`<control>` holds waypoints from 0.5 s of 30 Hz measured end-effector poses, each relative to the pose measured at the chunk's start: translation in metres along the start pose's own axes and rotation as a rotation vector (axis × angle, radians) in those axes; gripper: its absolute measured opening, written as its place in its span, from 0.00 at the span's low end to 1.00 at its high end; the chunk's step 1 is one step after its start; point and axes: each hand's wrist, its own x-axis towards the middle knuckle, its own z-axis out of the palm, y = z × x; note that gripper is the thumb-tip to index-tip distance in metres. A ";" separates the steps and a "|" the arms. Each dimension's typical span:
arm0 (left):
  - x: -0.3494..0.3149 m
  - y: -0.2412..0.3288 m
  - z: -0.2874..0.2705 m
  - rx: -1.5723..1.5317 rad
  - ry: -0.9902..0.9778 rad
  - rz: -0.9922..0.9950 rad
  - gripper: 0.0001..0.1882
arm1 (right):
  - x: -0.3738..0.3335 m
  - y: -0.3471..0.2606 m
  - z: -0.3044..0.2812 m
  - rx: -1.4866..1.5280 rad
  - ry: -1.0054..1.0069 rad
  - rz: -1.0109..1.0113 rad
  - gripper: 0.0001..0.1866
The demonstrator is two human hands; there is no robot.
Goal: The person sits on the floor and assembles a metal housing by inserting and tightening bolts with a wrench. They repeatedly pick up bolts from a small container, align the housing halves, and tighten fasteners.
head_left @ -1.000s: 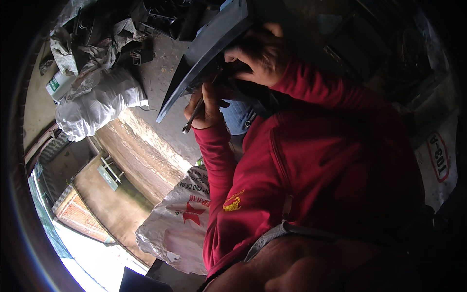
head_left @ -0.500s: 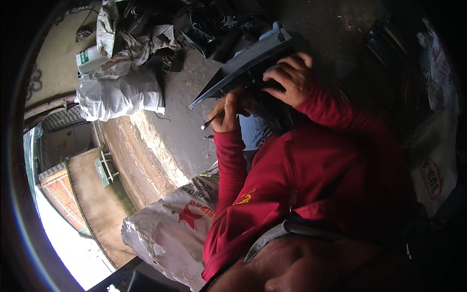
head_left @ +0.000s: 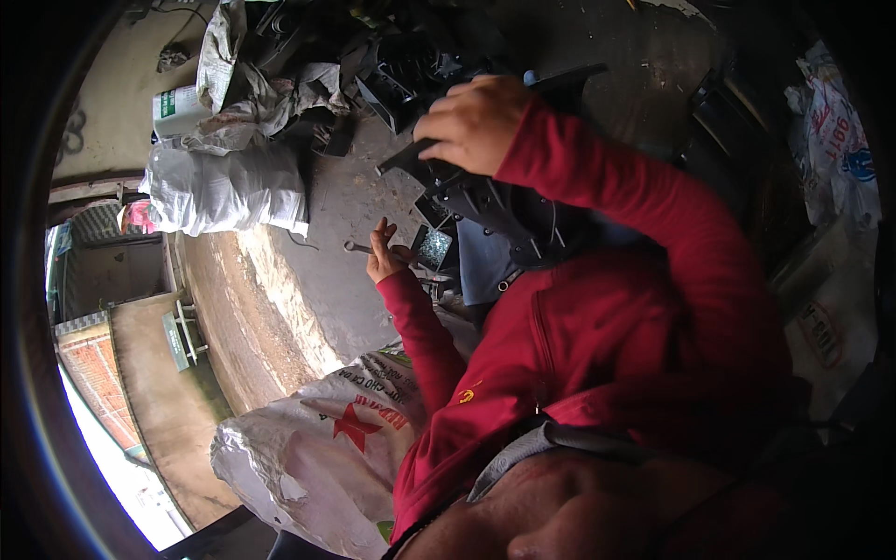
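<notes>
A large black molded plastic part (head_left: 532, 219) lies across my lap over the blue jeans (head_left: 481, 266). My right hand (head_left: 476, 121) reaches across to its far left edge, fingers bent over the rim. Off to the left of the part, my left hand (head_left: 385, 257) holds a slim metal wrench (head_left: 355, 247), its ring end sticking out past the fingers. Beside that hand is a small dark box (head_left: 435, 250) with shiny bits inside. The palm side of my right hand is hidden.
Black plastic pieces (head_left: 401, 70) are heaped on the floor ahead. A stuffed white sack (head_left: 224, 191) lies at the left, a printed white sack (head_left: 317, 448) near my left elbow. More dark parts (head_left: 733, 112) and plastic bags (head_left: 835, 140) stand at the right.
The black part has been turned and lowered toward my lap. My left hand has moved left, away from it, with the wrench. My right hand has shifted left along the part.
</notes>
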 end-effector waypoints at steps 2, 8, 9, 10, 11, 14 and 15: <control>0.006 -0.010 0.004 -0.029 -0.078 0.002 0.24 | 0.003 0.020 -0.042 0.271 0.127 0.097 0.11; 0.039 -0.012 0.083 -0.335 -0.447 0.005 0.36 | -0.042 0.106 -0.020 0.984 0.538 0.459 0.20; 0.037 -0.005 0.092 -0.346 -0.517 0.042 0.40 | -0.043 0.102 -0.007 1.211 0.550 0.590 0.22; 0.036 -0.016 0.090 -0.371 -0.427 0.079 0.39 | -0.043 0.092 0.017 1.495 0.585 0.738 0.24; 0.050 -0.032 0.087 -0.250 -0.418 0.231 0.34 | -0.041 0.086 0.025 1.715 0.670 0.882 0.27; 0.043 -0.025 0.123 -0.452 -0.366 0.287 0.27 | -0.067 0.128 0.052 1.637 0.568 0.835 0.39; 0.036 -0.007 0.124 -0.470 -0.380 0.318 0.27 | -0.074 0.137 0.055 1.681 0.536 0.815 0.40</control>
